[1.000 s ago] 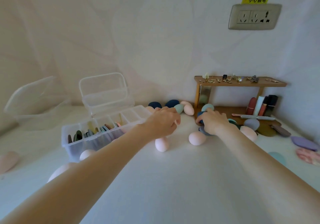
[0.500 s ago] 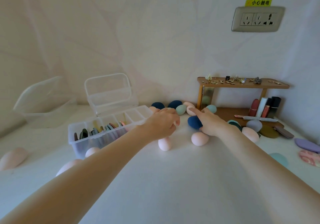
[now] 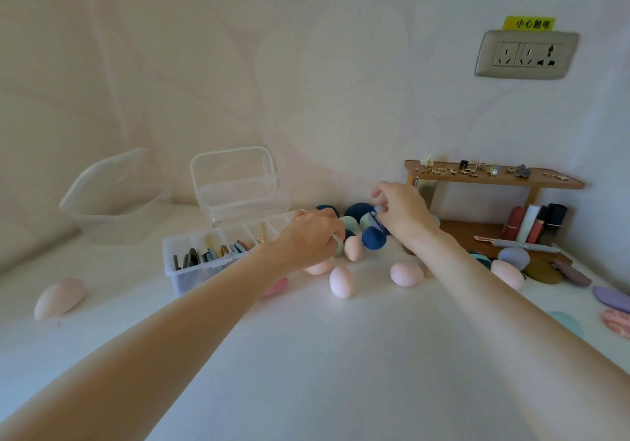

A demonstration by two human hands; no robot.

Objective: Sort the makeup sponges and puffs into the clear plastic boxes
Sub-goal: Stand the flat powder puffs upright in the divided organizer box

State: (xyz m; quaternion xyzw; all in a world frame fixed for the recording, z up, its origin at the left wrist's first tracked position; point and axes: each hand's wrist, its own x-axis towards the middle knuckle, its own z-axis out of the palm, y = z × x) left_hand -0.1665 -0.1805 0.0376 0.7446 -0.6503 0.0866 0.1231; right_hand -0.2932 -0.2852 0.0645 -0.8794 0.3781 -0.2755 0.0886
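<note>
Lifted from the navy sponge (image 3: 374,237) at centre frame, the right hand (image 3: 402,214) now pinches a small blue puff (image 3: 377,219) in its fingers. The left hand (image 3: 312,236) curls over a pale green sponge (image 3: 338,245), apparently gripping it. Both seem bound for the divided box (image 3: 191,263) at centre left; pink sponges (image 3: 340,282) remain scattered on the worktop (image 3: 341,355).

There was a single view, from a wide-angle camera worn on the person's head. It looked forward and down across the white table (image 3: 341,372) toward the far wall. Both forearms entered from the near edge and reached away from the lens. The divided clear box (image 3: 191,263) sat left of centre, the wooden shelf (image 3: 494,181) at far right. Straight lines bowed toward the frame's edges.
</note>
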